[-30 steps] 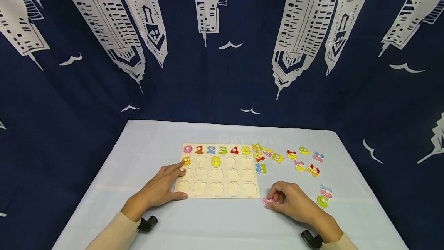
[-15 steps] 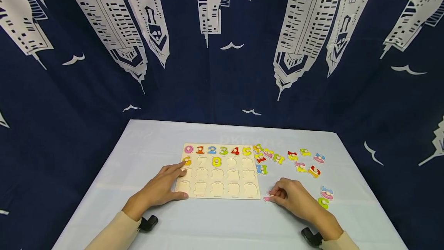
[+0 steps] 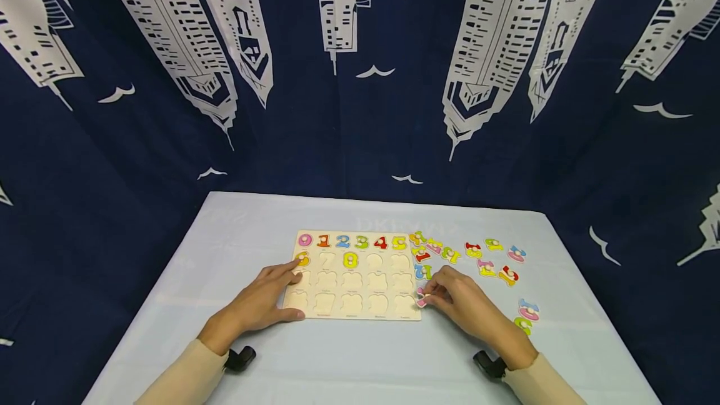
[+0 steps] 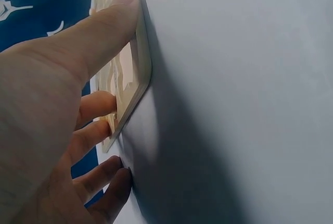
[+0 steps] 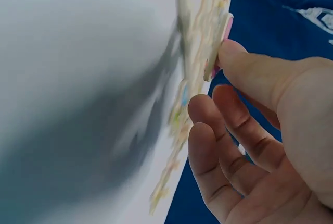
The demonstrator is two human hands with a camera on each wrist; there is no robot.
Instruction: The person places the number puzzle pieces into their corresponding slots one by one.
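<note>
A wooden number puzzle board (image 3: 364, 292) lies on the white table, with 0 to 5 in its top row. Below them sit a yellow 6 (image 3: 303, 259) and a yellow 8 (image 3: 350, 260); the other recesses are bare wood. My left hand (image 3: 253, 302) rests on the board's left side, fingers extended, its index fingertip at the 6 and its thumb on the lower edge. Between thumb and fingers, my right hand (image 3: 467, 305) pinches a small pink puzzle piece (image 3: 420, 300) by the board's right edge. The pink piece (image 5: 213, 60) appears edge-on in the right wrist view; its number is hidden.
Loose number pieces crowd the board's upper right corner, among them a blue one (image 3: 423, 272). Several more lie farther right, including a red one (image 3: 509, 275). A blue and pink piece (image 3: 529, 309) and a green piece (image 3: 522, 325) lie beside the right forearm.
My right hand has moved up and left, carrying the pink piece from the table to the board's right edge. The left hand stays on the board.
</note>
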